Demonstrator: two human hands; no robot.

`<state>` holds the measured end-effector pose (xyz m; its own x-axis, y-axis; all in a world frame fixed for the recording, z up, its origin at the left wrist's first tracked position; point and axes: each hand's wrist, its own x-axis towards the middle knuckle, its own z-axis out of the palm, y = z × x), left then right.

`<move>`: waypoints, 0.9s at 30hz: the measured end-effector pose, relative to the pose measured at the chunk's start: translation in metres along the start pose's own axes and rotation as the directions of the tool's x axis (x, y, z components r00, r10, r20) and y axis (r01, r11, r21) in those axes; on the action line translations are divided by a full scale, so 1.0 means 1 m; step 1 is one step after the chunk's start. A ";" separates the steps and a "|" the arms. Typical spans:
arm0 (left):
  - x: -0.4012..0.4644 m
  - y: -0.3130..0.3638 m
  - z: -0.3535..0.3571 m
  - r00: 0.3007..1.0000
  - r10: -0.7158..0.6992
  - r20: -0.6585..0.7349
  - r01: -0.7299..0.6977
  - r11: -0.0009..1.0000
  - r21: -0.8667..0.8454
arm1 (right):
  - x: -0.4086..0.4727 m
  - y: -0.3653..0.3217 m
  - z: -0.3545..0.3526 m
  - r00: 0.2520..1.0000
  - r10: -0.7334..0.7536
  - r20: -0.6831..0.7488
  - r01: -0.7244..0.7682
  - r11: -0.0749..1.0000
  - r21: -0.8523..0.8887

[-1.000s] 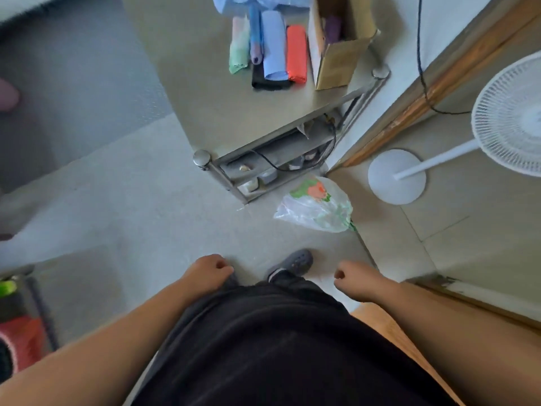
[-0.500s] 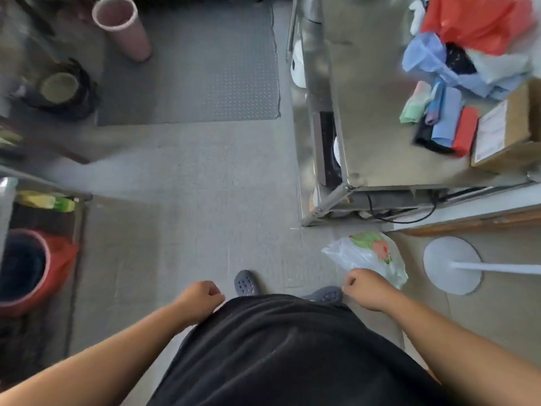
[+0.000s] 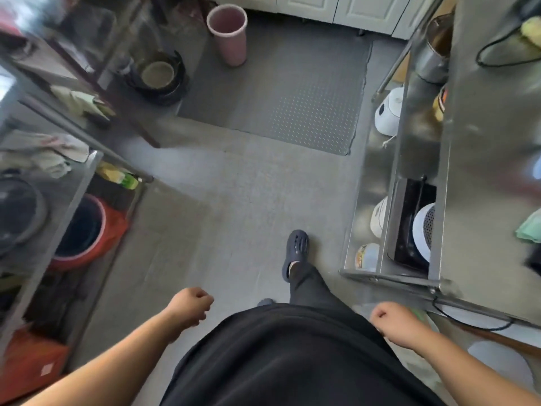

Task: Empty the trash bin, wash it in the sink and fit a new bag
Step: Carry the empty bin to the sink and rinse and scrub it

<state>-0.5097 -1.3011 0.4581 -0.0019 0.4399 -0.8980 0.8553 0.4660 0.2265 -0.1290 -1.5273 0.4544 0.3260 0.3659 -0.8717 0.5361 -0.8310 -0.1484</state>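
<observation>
Both bare forearms reach forward and down on either side of the person's black-clothed torso. The left hand hangs at the end of a forearm angled in from the lower left, its fingers curled into a loose fist with nothing in it. The right hand mirrors it at the lower right, knuckles up and fingers curled under; it appears to hold nothing, though its palm side is hidden. Just past that wrist a pale, blurred patch with a touch of green shows on the floor, too smeared to name.

One foot in a dark blue perforated clog is set ahead on the grey floor, the black trouser leg running back from it.

The pink trash bin stands upright and open-mouthed at the far edge of the grey studded floor mat, well apart from both hands and close to white cabinet doors. At the left, under a steel rack, sits a red tub with a dark inside. At the right a steel desk has a lower shelf carrying a white rice cooker.
</observation>
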 end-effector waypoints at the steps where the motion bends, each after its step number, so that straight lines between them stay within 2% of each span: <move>1: 0.005 0.016 -0.003 1.000 0.011 -0.003 -0.011 1.000 -0.007 | 0.010 -0.004 -0.010 1.000 0.004 0.010 -0.005 1.000 0.031; 5: 0.020 0.086 -0.022 0.998 0.048 -0.031 -0.049 0.999 -0.015 | 0.048 -0.038 -0.068 0.994 -0.095 0.060 0.095 0.995 -0.001; 8: 0.020 0.141 -0.036 0.996 0.070 -0.055 -0.072 0.997 -0.027 | 0.078 -0.067 -0.118 0.991 -0.102 0.084 0.109 0.990 -0.085; 13: 0.033 0.216 -0.056 0.982 0.163 -0.092 -0.165 0.986 -0.017 | 0.127 -0.130 -0.210 0.995 -0.093 0.036 0.093 0.995 0.020; 19: 0.064 0.236 -0.093 0.993 0.079 -0.085 -0.083 0.995 -0.048 | 0.180 -0.221 -0.291 0.992 -0.103 -0.074 0.111 0.988 0.109; 22: 0.089 0.229 -0.121 0.997 0.000 -0.074 -0.005 0.998 -0.066 | 0.201 -0.272 -0.312 0.984 -0.151 -0.090 0.157 0.985 0.066; 27: 0.140 0.226 -0.188 0.995 -0.087 -0.040 0.086 0.996 -0.034 | 0.225 -0.351 -0.327 0.982 -0.185 -0.033 0.184 0.982 -0.039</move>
<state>-0.4140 -0.9902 0.4547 -0.0968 0.4279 -0.8986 0.8341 0.5275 0.1614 0.0111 -1.0166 0.4634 0.2467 0.5275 -0.8130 0.6166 -0.7326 -0.2882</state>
